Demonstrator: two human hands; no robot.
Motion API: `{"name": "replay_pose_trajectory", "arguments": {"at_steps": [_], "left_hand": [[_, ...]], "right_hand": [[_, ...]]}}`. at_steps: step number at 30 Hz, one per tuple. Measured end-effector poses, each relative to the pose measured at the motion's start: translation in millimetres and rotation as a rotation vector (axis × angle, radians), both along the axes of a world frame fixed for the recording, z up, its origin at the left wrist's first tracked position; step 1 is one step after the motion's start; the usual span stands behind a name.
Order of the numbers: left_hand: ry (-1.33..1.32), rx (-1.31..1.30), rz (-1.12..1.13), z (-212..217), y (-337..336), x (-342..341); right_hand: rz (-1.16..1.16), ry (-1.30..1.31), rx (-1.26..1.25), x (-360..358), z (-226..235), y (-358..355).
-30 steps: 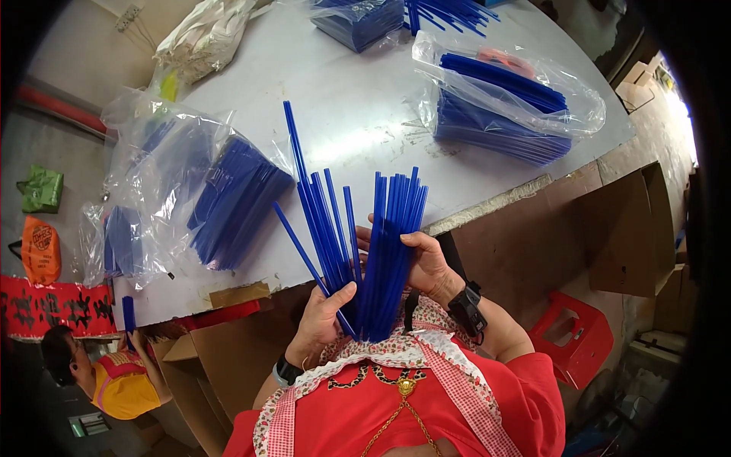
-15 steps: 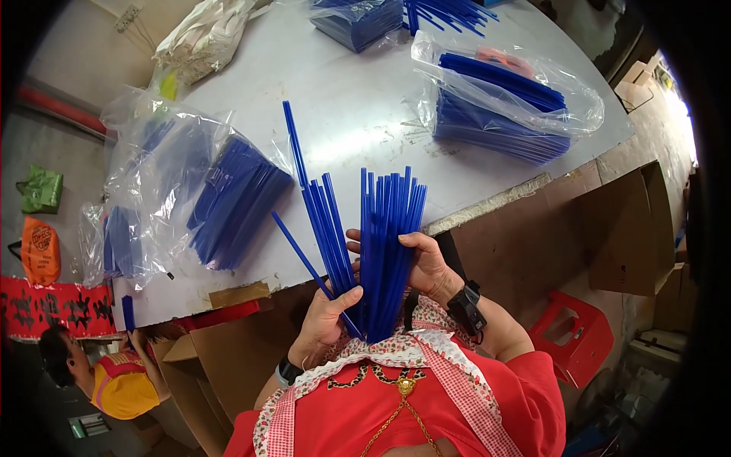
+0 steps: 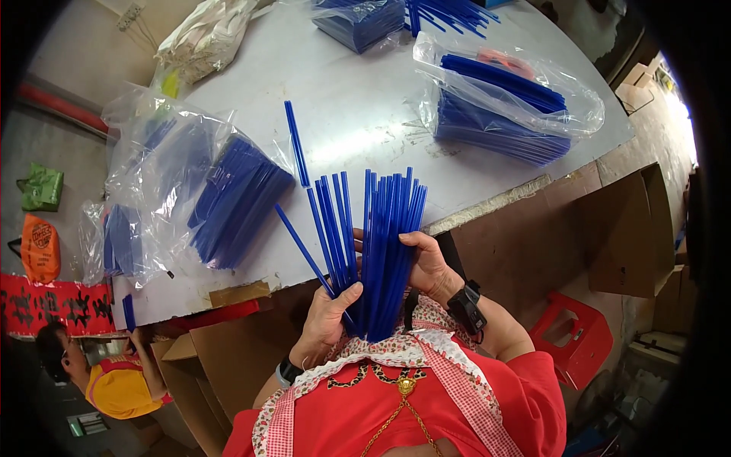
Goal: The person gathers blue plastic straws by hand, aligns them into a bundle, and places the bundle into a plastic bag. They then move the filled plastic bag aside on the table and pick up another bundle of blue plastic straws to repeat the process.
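- Blue plastic sticks, long thin bundle, stood upright near the person's chest, just off the near edge of the grey table.
- Left hand was closed around the bundle's lower left; a few sticks fanned out far-left.
- Right hand was curled around the bundle from the right, fingers pressed on the sticks.
- Clear plastic bag of blue sticks lay on the table, left.
- Second clear bag of blue sticks lay far right.

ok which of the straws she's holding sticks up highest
The lone straw at the left of the bunch; its tip rises well above the others.
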State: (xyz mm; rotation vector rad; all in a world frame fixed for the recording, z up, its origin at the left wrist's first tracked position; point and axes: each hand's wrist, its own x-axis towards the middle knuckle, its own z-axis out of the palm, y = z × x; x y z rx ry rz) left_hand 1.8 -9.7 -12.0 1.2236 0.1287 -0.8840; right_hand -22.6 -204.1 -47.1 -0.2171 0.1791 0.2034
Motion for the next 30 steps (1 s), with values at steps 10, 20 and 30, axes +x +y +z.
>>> {"name": "replay_pose_trajectory", "arguments": {"at_steps": [10,20,30], "left_hand": [[0.103,-0.044,0.008,13.2,-0.8,-0.2],[0.071,-0.042,0.027,11.9,-1.0,-2.5],[0.047,-0.041,0.020,5.3,0.3,-4.8]], "right_hand": [[0.007,-0.039,0.017,1.2,-4.6,-3.4],[-0.002,-0.019,0.016,-1.7,-4.1,-4.2],[0.029,0.096,-0.153,-5.9,-1.5,-2.7]]}}
